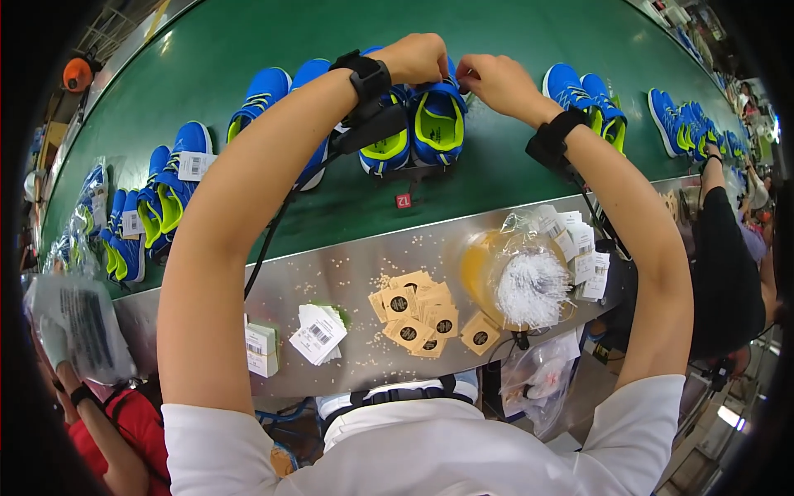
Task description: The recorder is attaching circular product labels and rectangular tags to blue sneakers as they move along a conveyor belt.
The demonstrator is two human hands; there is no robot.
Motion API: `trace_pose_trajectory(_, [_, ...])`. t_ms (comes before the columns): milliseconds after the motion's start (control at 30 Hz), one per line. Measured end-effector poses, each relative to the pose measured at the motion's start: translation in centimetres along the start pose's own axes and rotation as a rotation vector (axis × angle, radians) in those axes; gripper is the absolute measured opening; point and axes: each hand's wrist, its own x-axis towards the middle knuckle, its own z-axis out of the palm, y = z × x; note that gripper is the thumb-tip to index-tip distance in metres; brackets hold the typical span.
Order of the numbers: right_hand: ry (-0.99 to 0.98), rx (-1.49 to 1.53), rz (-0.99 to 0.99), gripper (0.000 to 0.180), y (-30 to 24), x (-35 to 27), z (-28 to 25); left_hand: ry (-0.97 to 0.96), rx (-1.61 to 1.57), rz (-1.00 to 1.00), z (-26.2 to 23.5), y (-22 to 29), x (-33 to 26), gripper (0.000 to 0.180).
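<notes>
A pair of blue sneakers with lime-green linings sits on the green conveyor belt (496, 178) in front of me, the right sneaker (438, 132) beside the left sneaker (385, 153). Over the front of the right sneaker, my left hand (416, 59) bends down with its fingers closed. Just to the right of that shoe, my right hand (500, 81) pinches its thumb and fingers together. Whatever the fingertips hold is too small or hidden to make out. Black bands with cables circle both my wrists.
More blue sneakers stand left (188, 161) and right (571, 87), some with white tags. Along the metal ledge (364, 364) lie brown cards (426, 310), white tag stacks (318, 332) and a tub of white strings (531, 289). Co-workers' arms show at both sides.
</notes>
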Motion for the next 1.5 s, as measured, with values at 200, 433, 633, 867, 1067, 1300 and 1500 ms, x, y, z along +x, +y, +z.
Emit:
trace_pose_trajectory(200, [-0.019, 0.056, -0.052, 0.016, -0.2, 0.1, -0.2, 0.136, -0.203, -0.016, 0.1, -0.4, -1.6, 0.017])
trace_pose_trajectory(433, [0.027, 0.206, -0.021, 0.018, -1.6, 1.4, 0.9, 0.153, -0.173, -0.091, -0.2, -0.5, -2.2, 0.017])
trace_pose_trajectory(633, [0.373, 0.092, -0.094, 0.018, -1.8, 1.2, 2.0, 0.495, 0.166, 0.029, 1.6, -0.5, -3.1, 0.025])
trace_pose_trajectory(867, [0.034, 1.145, 0.16, 0.022, -3.2, 1.6, -0.4, 0.263, -1.355, -0.125, -0.1, -1.3, -6.2, 0.028])
trace_pose_trajectory(1067, [0.008, 1.361, 0.171, 0.025, -3.3, 1.2, -1.1, 0.44, -1.474, -0.067, 1.5, -0.5, -7.7, 0.023])
trace_pose_trajectory(1300, [-0.102, 1.051, 0.3, 0.023, -1.7, 2.1, -1.3, 0.507, -1.435, -0.134, 2.0, -0.4, -8.0, 0.02])
trace_pose_trajectory(1500, [-0.315, 0.785, 0.34, 0.019, -2.0, 3.9, 0.0, 0.595, -1.523, -0.08, 2.3, -1.1, -7.8, 0.018])
